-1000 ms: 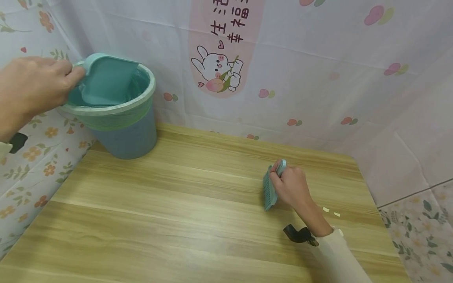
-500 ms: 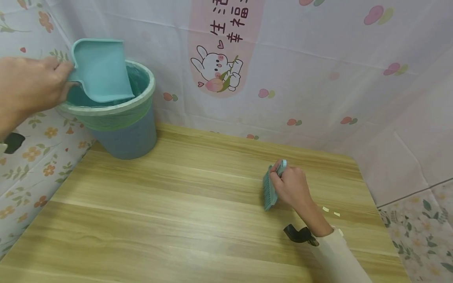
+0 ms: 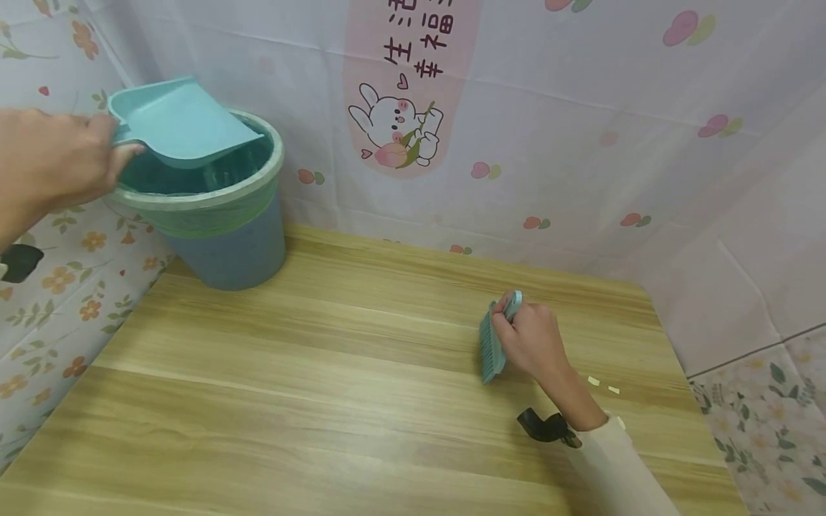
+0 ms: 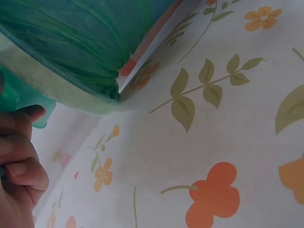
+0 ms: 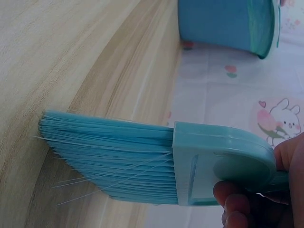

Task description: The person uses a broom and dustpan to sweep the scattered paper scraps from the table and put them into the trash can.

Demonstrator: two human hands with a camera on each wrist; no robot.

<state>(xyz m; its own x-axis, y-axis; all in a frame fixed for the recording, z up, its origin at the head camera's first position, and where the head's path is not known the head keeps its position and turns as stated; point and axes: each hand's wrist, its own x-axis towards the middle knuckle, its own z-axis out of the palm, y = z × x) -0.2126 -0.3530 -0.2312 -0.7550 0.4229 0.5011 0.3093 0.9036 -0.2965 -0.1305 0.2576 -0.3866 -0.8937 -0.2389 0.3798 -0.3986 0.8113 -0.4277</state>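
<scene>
My left hand (image 3: 61, 161) grips the handle of a light teal dustpan (image 3: 183, 122). The pan lies over the mouth of a blue trash can (image 3: 235, 251), its flat lip angled right and slightly down. A green liner bag (image 4: 90, 42) is folded around the can's rim in the left wrist view. At the right of the table, my right hand (image 3: 532, 337) holds a teal hand brush (image 3: 492, 351) by its handle, bristles (image 5: 109, 156) pointing down at the wood. Two small pale scraps (image 3: 603, 385) lie on the table beside the right forearm.
The can stands at the back left corner of the wood-grain table (image 3: 310, 401). Behind it hangs a white curtain (image 3: 555, 143) with a rabbit print. Floral cloth (image 3: 71, 322) covers the left side. A black strap mount (image 3: 545, 428) sits on the right wrist.
My left hand has lifted the dustpan from inside the can's mouth and turned it from steeply tipped to flatter. The right hand and brush have stayed in place.
</scene>
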